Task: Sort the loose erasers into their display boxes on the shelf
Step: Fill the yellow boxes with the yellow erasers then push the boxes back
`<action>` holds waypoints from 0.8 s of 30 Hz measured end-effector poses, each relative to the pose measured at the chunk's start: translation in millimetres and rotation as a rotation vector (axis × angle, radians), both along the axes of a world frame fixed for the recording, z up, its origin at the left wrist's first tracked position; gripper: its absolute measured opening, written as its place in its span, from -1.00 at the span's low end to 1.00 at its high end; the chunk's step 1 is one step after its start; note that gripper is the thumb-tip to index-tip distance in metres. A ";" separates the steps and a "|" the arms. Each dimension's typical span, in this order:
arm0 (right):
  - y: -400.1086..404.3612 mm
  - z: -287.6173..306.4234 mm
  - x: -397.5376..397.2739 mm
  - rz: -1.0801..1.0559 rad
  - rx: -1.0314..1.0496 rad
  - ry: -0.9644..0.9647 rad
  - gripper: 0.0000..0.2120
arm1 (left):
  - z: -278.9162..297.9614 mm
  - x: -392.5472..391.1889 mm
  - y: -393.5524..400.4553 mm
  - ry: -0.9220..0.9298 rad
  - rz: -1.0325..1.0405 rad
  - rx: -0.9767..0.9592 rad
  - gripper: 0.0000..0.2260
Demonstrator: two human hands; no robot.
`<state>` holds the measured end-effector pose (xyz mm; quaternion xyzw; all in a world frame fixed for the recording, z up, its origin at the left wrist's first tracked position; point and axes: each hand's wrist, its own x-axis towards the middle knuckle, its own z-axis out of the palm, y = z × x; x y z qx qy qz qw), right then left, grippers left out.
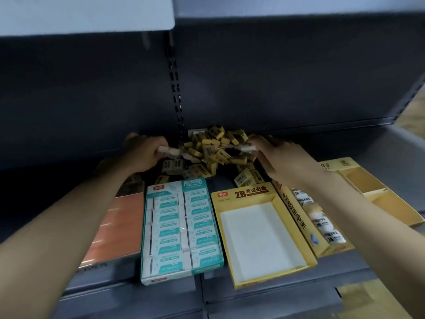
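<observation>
Fingers: left hand (145,153) has its fingers curled round a pale, clear-wrapped piece at the pile's 9 o'clock edge; right hand (278,157) pinches a similar pale piece at the 3 o'clock edge. Whether these are erasers or the ends of a wrapper, I cannot tell.
Pile: loose yellow erasers (218,148) lie heaped against the back wall of the shelf (345,284), at 12 o'clock from the boxes, with a few strays spilling toward 6 o'clock.
Matching box: yellow 2B display box (264,236) sits just below the pile, its white floor bare; the colour and print appear to match the heap.
Neighbours: teal display box (181,229) at its 9 o'clock looks packed in two columns; a narrower yellow box of white erasers (319,219) stands at its 3 o'clock, part filled; an open yellow tray (379,196) lies further toward 3 o'clock; an orange box (117,226) is partly under the left forearm.
Step in hand: picking from the pile, early in the sort, by my reading.
Next move calls for: deciding which box each gripped piece belongs to, then carrying it toward 6 o'clock and laying it flat, label up, without dragging the heap over the box rims.
</observation>
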<state>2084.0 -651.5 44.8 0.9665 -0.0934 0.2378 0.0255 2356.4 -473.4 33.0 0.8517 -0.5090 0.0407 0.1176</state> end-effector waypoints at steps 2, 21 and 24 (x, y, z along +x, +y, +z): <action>-1.3 4.0 -1.5 -0.034 0.089 0.010 -0.78 | 12.6 -8.0 3.0 0.243 0.014 -0.120 -0.89; -44.8 22.5 -118.0 -0.073 0.673 -0.084 -0.73 | 54.4 -218.6 -56.4 0.616 0.097 -0.484 -0.68; -51.9 14.2 -137.2 -0.070 0.803 -0.097 -0.69 | 46.9 -242.9 -66.4 0.680 0.073 -0.496 -0.68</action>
